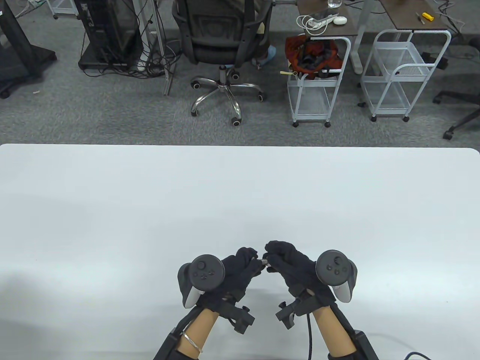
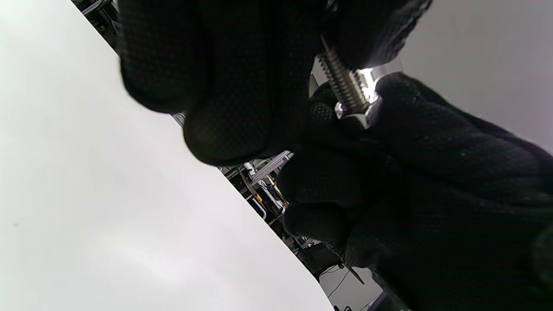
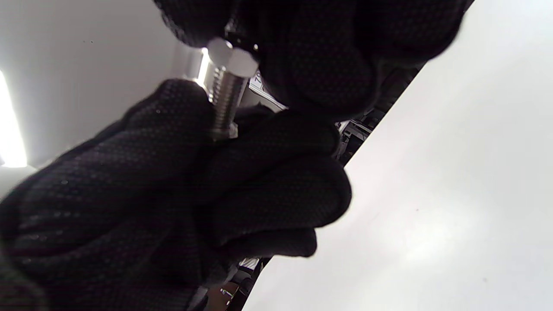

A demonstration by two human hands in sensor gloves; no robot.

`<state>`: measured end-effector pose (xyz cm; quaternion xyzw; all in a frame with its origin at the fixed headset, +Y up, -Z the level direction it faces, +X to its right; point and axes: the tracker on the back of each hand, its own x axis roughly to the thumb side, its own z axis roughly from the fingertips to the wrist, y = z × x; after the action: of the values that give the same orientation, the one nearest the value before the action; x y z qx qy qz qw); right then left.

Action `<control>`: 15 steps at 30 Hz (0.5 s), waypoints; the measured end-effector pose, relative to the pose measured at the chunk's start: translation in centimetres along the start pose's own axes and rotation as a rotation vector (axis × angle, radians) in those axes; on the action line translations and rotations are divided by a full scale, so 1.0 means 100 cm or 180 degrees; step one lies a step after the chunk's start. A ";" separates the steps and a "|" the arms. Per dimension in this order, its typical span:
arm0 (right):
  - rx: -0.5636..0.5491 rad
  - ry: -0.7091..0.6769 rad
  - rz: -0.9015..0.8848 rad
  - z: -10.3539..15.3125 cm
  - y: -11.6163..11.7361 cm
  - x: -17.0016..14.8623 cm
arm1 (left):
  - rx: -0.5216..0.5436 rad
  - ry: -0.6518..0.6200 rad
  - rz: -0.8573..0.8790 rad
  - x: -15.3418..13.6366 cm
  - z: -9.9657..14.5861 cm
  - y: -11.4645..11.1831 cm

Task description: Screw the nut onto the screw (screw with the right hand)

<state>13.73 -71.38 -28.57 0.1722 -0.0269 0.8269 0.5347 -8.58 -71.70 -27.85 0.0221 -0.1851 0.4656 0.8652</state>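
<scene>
Both hands meet just above the near edge of the table (image 1: pixel 240 195): the left hand (image 1: pixel 232 272) grips the screw (image 2: pixel 345 84) by its far end, and the right hand (image 1: pixel 290 264) pinches the nut (image 2: pixel 360 113), which sits on the threads. To do this step well, the left grip should probably hold the screw steady and square. The right fingers (image 2: pixel 432 138) should roll the nut in short turns without tilting it.

Screw (image 2: pixel 345 84) ends hidden in gloves — nut not discernible.
</scene>
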 end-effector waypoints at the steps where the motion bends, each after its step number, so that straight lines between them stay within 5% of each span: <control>1: 0.0007 0.0016 -0.0026 0.000 0.000 0.000 | -0.0004 -0.0010 0.0008 0.000 0.000 0.000; 15: 0.0234 0.0232 -0.0504 -0.001 -0.004 -0.005 | 0.0005 -0.0197 0.0004 0.003 -0.001 0.005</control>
<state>14.24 -71.68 -28.90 0.1630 0.0367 0.7882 0.5923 -8.83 -71.13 -27.95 0.0370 -0.2114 0.4653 0.8587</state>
